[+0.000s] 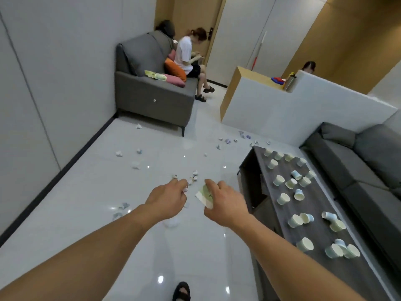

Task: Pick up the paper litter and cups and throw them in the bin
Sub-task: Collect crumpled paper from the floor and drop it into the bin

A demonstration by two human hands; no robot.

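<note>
My right hand (223, 203) grips a pale green paper cup (204, 195), held over the floor. My left hand (168, 198) has its fingers curled and pinches a small crumpled paper scrap (185, 189). Several crumpled paper balls (135, 165) lie scattered on the glossy white floor ahead, and one larger ball (172, 222) lies just below my left wrist. Several paper cups (283, 198), green and blue, stand or lie on the dark low table (314, 205) to my right. No bin is in view.
A grey sofa (152, 94) with a seated person (188, 59) stands at the back left. A white partition counter (293, 111) crosses the back right, with another person behind it. A second grey sofa (368, 170) flanks the table. My sandalled foot (182, 291) shows at the bottom.
</note>
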